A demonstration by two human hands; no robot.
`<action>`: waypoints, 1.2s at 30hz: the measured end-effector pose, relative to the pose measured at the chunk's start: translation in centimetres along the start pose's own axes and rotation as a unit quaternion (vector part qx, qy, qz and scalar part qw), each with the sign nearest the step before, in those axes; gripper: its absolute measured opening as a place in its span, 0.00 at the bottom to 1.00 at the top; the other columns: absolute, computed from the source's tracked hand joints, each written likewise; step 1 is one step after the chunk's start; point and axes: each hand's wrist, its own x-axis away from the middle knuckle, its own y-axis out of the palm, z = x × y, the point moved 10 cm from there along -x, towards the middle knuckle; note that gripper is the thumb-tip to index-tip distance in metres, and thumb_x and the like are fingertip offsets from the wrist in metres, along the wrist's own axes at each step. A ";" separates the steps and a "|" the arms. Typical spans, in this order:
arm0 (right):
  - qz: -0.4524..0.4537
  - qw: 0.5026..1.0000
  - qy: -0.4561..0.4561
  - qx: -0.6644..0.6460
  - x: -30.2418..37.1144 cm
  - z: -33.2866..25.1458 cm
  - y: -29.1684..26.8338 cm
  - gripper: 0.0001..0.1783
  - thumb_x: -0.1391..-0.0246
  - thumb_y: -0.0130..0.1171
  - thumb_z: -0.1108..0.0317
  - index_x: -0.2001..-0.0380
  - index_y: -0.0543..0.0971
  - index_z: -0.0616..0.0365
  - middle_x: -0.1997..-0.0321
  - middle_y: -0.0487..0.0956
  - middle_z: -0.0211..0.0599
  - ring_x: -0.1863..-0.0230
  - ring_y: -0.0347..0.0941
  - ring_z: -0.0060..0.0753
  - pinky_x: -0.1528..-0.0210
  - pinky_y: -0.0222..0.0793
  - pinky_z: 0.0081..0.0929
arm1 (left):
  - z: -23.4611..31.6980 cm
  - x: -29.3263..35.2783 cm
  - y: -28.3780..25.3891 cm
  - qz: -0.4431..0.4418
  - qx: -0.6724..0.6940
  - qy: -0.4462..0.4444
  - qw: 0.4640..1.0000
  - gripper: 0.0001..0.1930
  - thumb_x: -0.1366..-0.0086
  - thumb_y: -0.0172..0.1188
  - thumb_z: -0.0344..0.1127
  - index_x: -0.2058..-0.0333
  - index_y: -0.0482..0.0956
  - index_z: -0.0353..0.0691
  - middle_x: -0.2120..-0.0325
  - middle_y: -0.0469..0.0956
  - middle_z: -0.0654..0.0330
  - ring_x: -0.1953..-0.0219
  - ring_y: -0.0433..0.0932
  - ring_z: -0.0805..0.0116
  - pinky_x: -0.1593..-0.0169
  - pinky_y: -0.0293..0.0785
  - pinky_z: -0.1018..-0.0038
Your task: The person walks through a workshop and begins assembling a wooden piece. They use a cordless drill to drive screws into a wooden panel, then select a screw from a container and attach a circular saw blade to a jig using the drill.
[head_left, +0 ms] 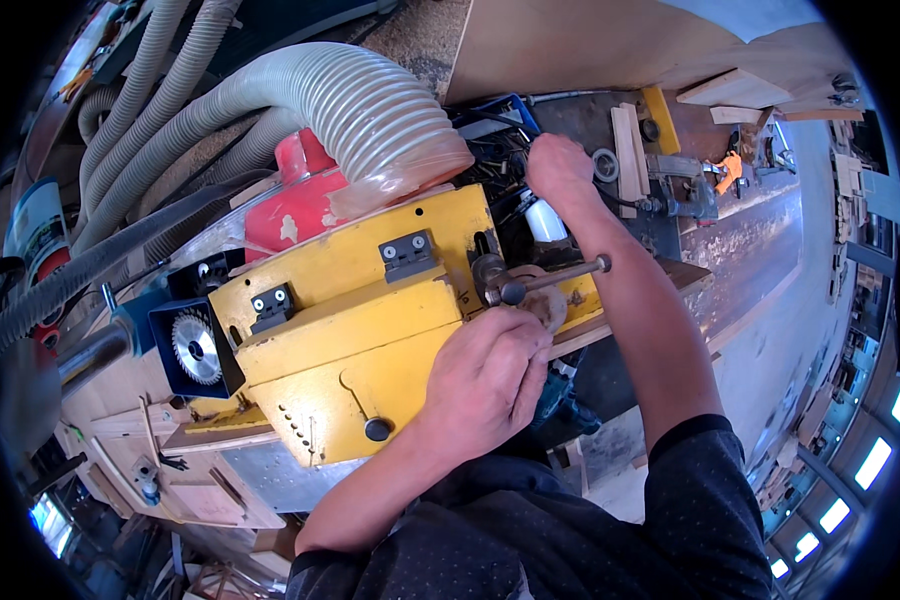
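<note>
"What's nearest?"
"My left hand (485, 385), fingers curled by the right edge of the yellow machine (315, 385), beside the metal rod (565, 274). I can't tell whether it grips anything."
"Farther?"
"My right hand (558, 165), at the right edge of the blue tray (523, 110); its grip is hidden from me."
"Why the hose (360, 105)?"
"It seems to meet the red hood (295, 212), probably drawing off dust."

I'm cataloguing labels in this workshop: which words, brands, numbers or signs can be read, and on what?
None can be read clearly.
Yellow machine cover: small dark marks near its right edge, too small to read.
Saw blade: any print is too small to tell.
White container: no legible print.
</note>
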 end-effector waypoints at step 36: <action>0.007 0.752 -0.267 -0.602 38.1 10.6 5.1 0.21 0.49 0.69 0.77 0.49 0.82 0.60 0.48 0.81 0.45 0.50 0.81 0.42 0.47 0.77 0.33 | 5.4 16.7 5.7 -0.101 0.285 -0.453 0.838 0.03 0.27 0.59 0.26 0.58 0.78 0.33 0.69 0.80 0.62 0.67 0.81 0.75 0.62 0.80 0.77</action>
